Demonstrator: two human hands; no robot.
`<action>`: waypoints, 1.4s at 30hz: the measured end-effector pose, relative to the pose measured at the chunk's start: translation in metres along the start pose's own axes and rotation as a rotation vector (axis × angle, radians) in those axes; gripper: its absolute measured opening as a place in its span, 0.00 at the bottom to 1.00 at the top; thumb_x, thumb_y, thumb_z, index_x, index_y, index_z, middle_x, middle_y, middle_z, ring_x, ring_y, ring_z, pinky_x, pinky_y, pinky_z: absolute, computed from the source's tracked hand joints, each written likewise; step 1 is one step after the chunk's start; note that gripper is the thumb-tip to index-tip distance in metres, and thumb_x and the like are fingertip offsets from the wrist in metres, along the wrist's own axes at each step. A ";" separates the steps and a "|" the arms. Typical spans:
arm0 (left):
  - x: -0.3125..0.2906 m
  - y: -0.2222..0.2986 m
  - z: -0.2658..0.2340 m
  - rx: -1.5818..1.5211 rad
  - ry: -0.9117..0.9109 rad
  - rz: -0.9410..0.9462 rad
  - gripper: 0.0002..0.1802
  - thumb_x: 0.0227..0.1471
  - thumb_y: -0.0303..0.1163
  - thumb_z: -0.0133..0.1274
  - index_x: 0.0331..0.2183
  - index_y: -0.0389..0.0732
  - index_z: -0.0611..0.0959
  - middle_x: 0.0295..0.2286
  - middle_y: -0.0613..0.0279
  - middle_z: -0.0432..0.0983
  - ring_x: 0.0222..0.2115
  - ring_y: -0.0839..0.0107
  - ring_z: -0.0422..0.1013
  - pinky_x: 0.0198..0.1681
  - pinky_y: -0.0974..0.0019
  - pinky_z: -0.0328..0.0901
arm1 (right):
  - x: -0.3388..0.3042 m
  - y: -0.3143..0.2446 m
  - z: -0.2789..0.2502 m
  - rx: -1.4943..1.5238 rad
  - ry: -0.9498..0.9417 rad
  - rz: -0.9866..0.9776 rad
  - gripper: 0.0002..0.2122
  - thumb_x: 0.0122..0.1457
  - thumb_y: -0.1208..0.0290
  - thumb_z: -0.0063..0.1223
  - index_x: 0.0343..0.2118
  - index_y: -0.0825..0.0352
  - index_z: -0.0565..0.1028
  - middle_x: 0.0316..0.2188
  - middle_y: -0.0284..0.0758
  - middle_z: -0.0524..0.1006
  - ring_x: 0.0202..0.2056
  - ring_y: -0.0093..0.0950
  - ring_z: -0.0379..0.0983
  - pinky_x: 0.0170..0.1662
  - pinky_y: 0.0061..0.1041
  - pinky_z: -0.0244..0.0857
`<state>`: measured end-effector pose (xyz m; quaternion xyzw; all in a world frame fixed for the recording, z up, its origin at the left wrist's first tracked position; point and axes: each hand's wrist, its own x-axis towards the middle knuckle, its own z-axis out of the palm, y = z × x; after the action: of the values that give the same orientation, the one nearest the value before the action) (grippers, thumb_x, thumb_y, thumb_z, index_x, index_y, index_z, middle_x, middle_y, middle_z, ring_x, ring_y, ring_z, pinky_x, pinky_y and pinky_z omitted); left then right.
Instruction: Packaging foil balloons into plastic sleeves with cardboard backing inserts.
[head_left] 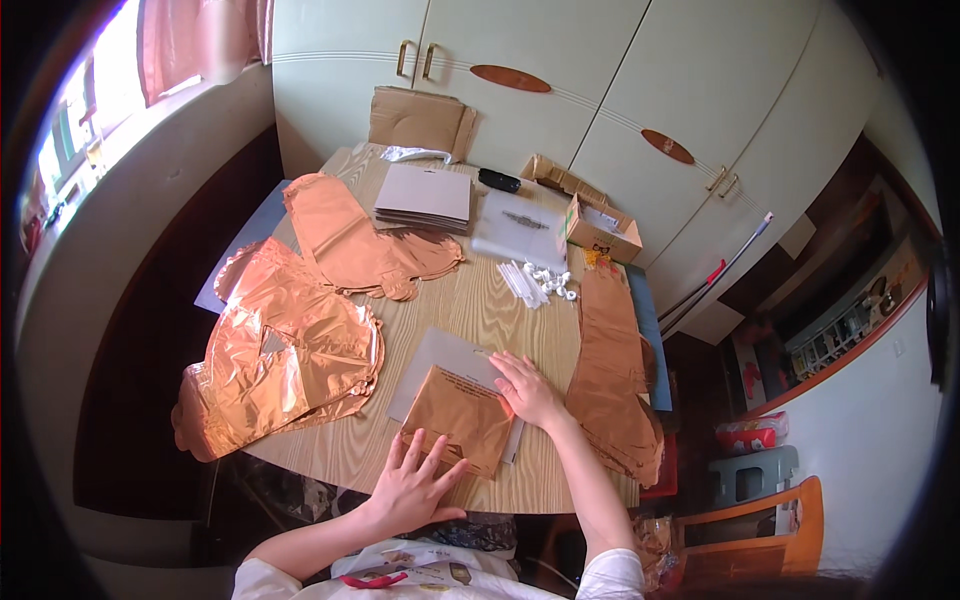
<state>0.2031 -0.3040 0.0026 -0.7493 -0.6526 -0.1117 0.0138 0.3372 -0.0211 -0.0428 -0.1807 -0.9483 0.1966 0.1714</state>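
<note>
While left hand (411, 487) touches copper foil (460, 424), tiny print (468, 384) near top unreadable.

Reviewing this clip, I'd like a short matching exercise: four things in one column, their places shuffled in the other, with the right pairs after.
Things
1. Left hand
2. Right hand
3. Card stack
4. White sticks

Places
A. On the far half of the table, left of the clear plastic bag
B. At the near edge of the folded copper foil
C. Beside the small white pieces
D. At the right side of the grey card that lies partly under the foil

Pairs: 1-B; 2-D; 3-A; 4-C
</note>
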 end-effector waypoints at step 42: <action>0.043 -0.030 0.012 0.299 0.231 0.496 0.21 0.41 0.32 0.53 0.37 0.29 0.81 0.34 0.51 0.81 0.36 0.62 0.79 0.34 0.67 0.75 | 0.000 0.003 0.007 0.044 0.096 -0.001 0.19 0.66 0.58 0.44 0.55 0.63 0.71 0.56 0.38 0.71 0.60 0.39 0.64 0.64 0.45 0.52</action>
<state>0.1812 -0.2557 -0.0046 -0.8578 -0.4530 -0.0921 0.2248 0.3351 -0.0212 -0.0503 -0.1855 -0.9346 0.2083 0.2206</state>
